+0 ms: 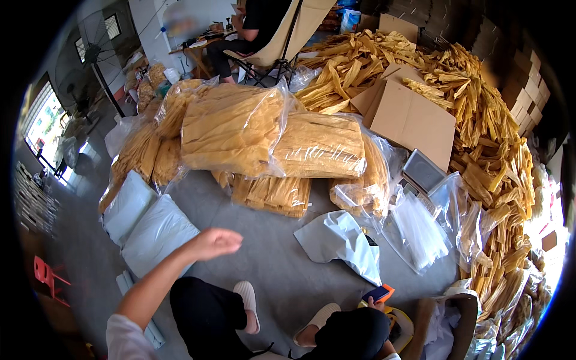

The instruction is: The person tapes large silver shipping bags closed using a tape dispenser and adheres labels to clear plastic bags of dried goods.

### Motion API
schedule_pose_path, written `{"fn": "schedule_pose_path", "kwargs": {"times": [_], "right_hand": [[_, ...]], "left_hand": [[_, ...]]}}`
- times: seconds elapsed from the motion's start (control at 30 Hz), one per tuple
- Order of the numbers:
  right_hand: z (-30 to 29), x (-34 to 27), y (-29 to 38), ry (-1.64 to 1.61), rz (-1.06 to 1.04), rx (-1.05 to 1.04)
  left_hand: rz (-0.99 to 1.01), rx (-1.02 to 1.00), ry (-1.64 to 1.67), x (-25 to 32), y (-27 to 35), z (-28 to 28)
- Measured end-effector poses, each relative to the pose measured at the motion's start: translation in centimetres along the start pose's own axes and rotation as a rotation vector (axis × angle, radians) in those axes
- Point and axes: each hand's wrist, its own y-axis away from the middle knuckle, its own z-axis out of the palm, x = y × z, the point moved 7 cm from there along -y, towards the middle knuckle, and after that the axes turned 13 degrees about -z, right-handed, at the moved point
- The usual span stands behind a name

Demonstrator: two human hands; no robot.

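My left hand [218, 243] is stretched out over the grey floor, somewhat blurred, beside two filled pale-grey plastic mailing bags [157, 231]. It holds nothing that I can see; how its fingers are set is unclear. Low at the right, beside my knee, my right hand [376, 304] grips a small orange and dark-blue item [379, 293], its kind uncertain. An empty-looking grey plastic mailing bag [344, 243] lies crumpled just above it. Farther forward, clear plastic bags packed with dried yellow-brown sheets [234, 128] are stacked on the floor.
Loose yellow-brown sheets [486, 112] are heaped at the right, around a cardboard box [411, 117]. Clear plastic bags [420, 229] lie near a grey-topped scale [424, 170]. An open carton [468, 315] stands lower right. A person [265, 22] sits by a folding chair and table at the top.
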Motion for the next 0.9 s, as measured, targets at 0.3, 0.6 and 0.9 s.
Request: {"fn": "schedule_pose_path", "kwargs": {"times": [0.3, 0.6, 0.9], "right_hand": [[0.0, 3.1, -2.8, 0.127, -0.007, -0.006], [2.5, -2.9, -1.1, 0.563, -0.121, -0.342], [-6.9, -12.9, 3.4, 0.574, -0.449, -0.112]], "left_hand": [[-0.157, 0.065, 0.928, 2.1, -26.2, -2.2], [0.038, -0.077, 1.479, -1.6, -37.7, -6.0], [-0.076, 0.499, 0.316, -8.8, -27.5, -4.9]]}}
